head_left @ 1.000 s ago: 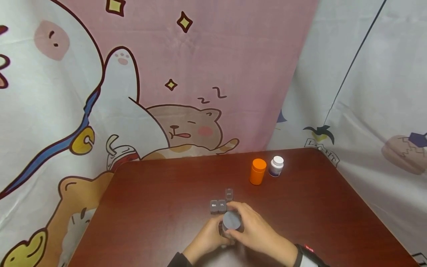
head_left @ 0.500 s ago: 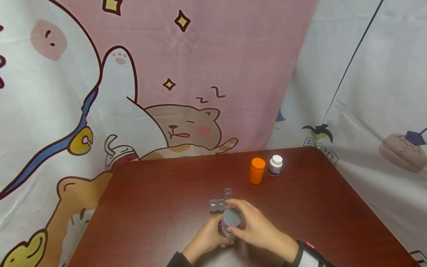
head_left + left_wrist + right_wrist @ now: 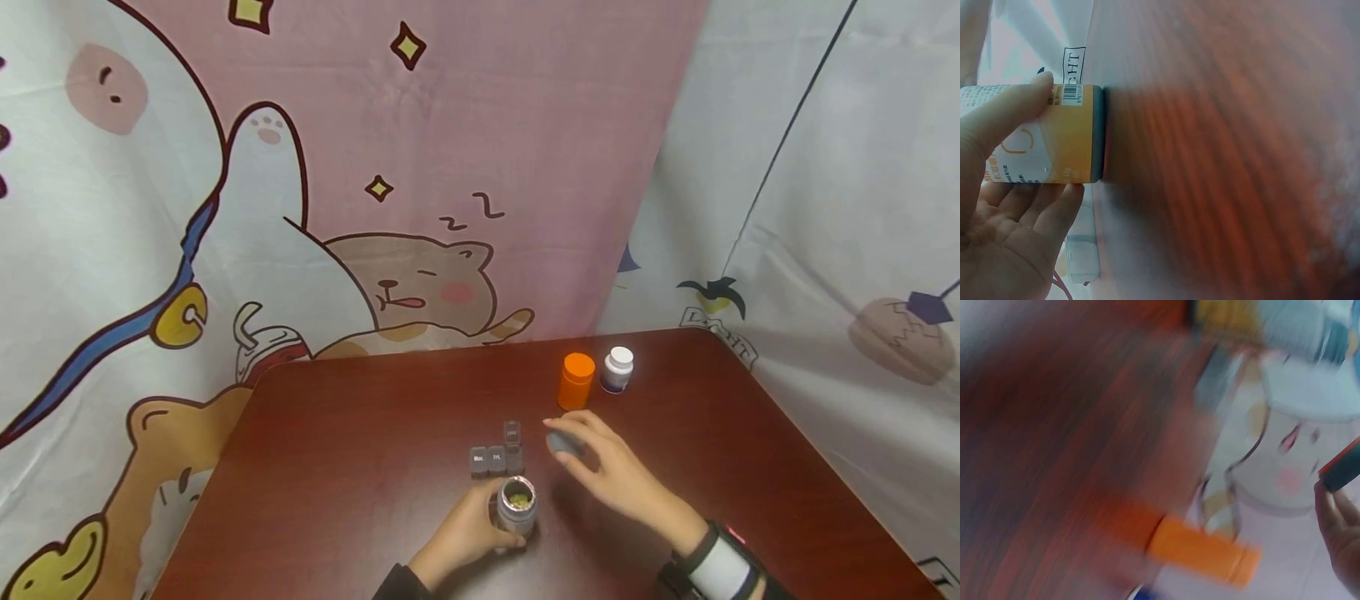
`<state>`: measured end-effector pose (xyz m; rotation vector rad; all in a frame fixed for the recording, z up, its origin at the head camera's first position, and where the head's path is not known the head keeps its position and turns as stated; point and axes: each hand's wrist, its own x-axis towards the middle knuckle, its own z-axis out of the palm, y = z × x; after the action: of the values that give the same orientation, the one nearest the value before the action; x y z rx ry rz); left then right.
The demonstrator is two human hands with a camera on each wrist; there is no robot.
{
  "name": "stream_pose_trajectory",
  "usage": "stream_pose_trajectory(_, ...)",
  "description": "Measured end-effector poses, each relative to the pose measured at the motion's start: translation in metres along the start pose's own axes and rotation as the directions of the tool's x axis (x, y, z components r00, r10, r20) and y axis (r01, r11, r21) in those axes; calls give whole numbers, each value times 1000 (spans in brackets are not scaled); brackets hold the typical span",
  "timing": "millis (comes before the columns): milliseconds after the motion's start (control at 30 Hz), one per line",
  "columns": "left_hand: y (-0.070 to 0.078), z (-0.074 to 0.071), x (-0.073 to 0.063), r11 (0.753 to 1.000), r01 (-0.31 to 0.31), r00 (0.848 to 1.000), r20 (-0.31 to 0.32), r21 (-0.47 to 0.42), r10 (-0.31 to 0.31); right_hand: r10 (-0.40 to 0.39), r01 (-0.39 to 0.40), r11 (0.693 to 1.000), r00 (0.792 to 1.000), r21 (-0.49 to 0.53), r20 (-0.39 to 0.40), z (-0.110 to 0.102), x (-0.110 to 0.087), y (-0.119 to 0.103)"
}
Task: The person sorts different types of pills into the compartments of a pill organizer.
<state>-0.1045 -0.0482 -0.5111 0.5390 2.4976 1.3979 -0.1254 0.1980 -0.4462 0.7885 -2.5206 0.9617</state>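
An uncapped grey pill bottle (image 3: pixel 517 518) stands on the table, with yellow-green pills (image 3: pixel 519 501) visible through its mouth. My left hand (image 3: pixel 467 527) grips its side, thumb and fingers wrapped around it. In the left wrist view the bottle's label (image 3: pixel 1069 140) is yellow and white, and its base meets the table. My right hand (image 3: pixel 611 467), raised to the right of the bottle, pinches the round grey cap (image 3: pixel 566 443) between thumb and fingers. That cap (image 3: pixel 1342 467) is at the right edge of the right wrist view, which is blurred.
Just beyond the bottle lie small grey pill-box compartments (image 3: pixel 487 461) marked with day names. An orange bottle (image 3: pixel 576 382) and a white-capped bottle (image 3: pixel 617 371) stand farther back on the brown table (image 3: pixel 360 417). A printed cloth (image 3: pixel 525 167) hangs behind.
The grey cap has come off the bottle. My right hand has carried it up and to the right, uncovering the bottle's mouth. My left hand keeps its hold in nearly the same place.
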Motion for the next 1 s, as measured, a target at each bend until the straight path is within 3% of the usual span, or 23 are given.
stream_pose_trajectory(267, 1, 1, 1, 1000, 2, 1000, -4, 19, -2, 106, -108, 993, 993, -44, -51, -17, -7, 66)
stream_pose_trajectory(433, 2, 0, 0, 1000, -1, 1000, 3, 19, 1, 166, -171, 983, 983, -66, -75, -25, -13, 91)
stream_pose_trajectory(767, 1, -1, -1, 1000, -8, 1000, 8, 24, 7, 355, -356, 933, 935, -59, -30, -37, -27, 121)
stream_pose_trajectory(900, 1, -1, -1, 1000, -1, 1000, 7, 23, 1, 401, -400, 915, 916, -47, 7, -38, -29, 128)
stream_pose_trajectory(1000, 1, -1, -1, 1000, 1, 1000, 6, 24, -1, 404, -402, 914, 914, -53, 27, -36, -28, 133)
